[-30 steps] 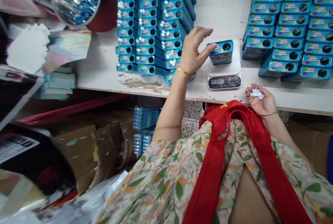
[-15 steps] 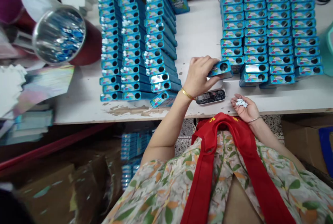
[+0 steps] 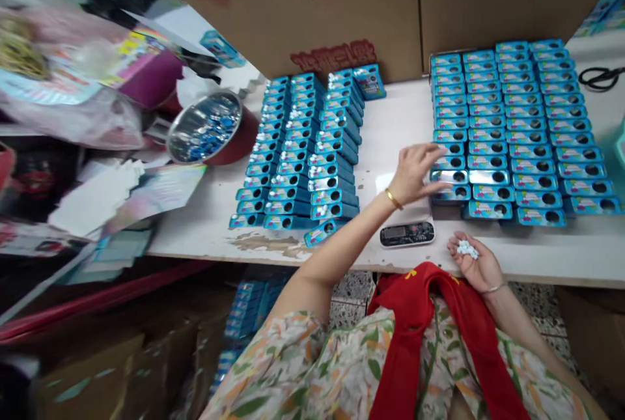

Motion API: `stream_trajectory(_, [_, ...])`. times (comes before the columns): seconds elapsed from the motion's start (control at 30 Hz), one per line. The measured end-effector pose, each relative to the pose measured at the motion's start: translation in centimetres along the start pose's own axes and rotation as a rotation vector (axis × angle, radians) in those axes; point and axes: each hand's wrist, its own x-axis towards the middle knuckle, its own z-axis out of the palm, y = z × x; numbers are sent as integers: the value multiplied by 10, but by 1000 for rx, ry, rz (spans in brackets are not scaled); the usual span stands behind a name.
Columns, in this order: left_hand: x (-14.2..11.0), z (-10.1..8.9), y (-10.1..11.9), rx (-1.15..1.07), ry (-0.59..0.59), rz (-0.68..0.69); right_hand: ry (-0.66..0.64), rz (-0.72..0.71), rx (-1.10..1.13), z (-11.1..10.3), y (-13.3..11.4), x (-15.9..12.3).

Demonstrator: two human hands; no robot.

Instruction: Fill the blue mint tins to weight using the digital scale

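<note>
On the table [image 3: 390,104], blue tins [image 3: 481,146] stand packed at right; the left hand [image 3: 413,174], open with fingers spread beside their near corner, could topple one by snagging it. A sagging wrist could knock the scale [image 3: 407,234]. The right hand [image 3: 481,269] cups white pellets [image 3: 467,249]; tilting would spill them.
</note>
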Motion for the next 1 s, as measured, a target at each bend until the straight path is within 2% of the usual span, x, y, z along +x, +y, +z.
stream_trajectory(0.1, [49, -14, -82, 66, 147, -208, -33, -3, -29, -6, 0, 1])
stream_trajectory(0.17, [85, -21, -141, 92, 202, -338, -42, 1, -48, -10, 0, 1])
stream_trajectory(0.27, [124, -23, -206, 150, 121, -503, -44, 21, -69, -13, -1, 3])
stream_trajectory(0.37, [140, -18, -236, 225, -18, -549, -23, 43, -65, -12, -3, 3])
stream_trajectory(0.5, [143, -13, -247, 215, -20, -457, -3, 87, -73, -5, -10, 0])
stream_trajectory(0.57, [137, -20, -240, 190, -61, -429, 0, 94, -99, -1, -14, 0])
stream_trajectory(0.63, [120, -37, -219, 187, -144, -418, 7, 98, -131, 1, -18, -1])
stream_trajectory(0.7, [91, -61, -180, 225, -206, -334, 9, 100, -157, 4, -20, -1])
stream_trajectory(0.77, [56, -86, -128, 274, -233, -182, 2, 108, -169, 6, -21, -2])
stream_trajectory(0.83, [22, -102, -74, 262, -325, -100, -15, 116, -165, 8, -20, -4])
stream_trajectory(0.93, [-15, -102, -14, 187, -430, -87, -54, 115, -146, 10, -17, -8])
stream_trajectory(1.0, [-28, -93, 6, 162, -459, -82, -73, 110, -131, 10, -13, -11])
